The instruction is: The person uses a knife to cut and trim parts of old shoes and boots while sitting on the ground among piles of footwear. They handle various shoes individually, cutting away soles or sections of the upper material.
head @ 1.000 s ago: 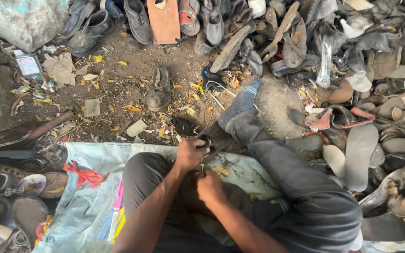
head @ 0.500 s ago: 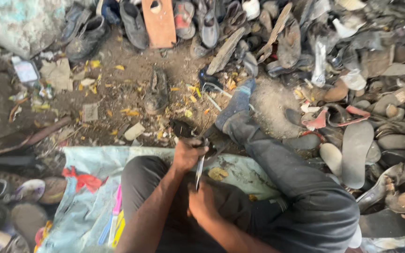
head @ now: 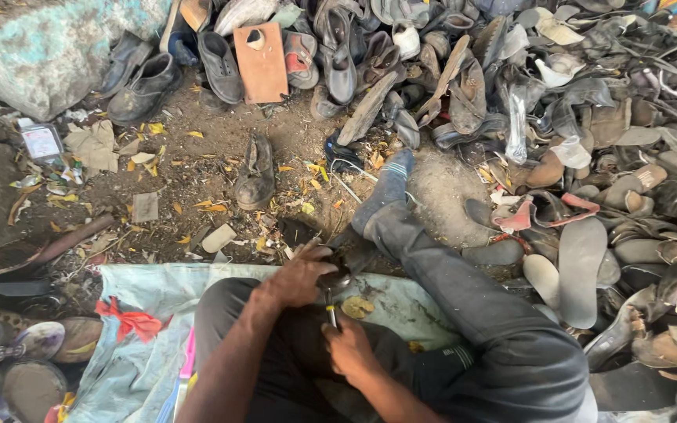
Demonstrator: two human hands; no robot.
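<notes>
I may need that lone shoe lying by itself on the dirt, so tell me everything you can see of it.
The lone shoe is a dark grey-brown, worn, dusty lace-up that looks like leather. It lies on bare dirt among yellow leaves, opening and tongue facing up, toe toward the person. Nothing rests on it; it sits apart from the shoe pile behind it and beyond the left hand. Its sole is hidden.

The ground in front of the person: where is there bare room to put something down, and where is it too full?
Barest is the dirt between the lone dark shoe, the grey rock and the pale sheet, with only leaves and scraps. A sandy patch lies beside the outstretched leg. The shoe pile is crowded.
</notes>
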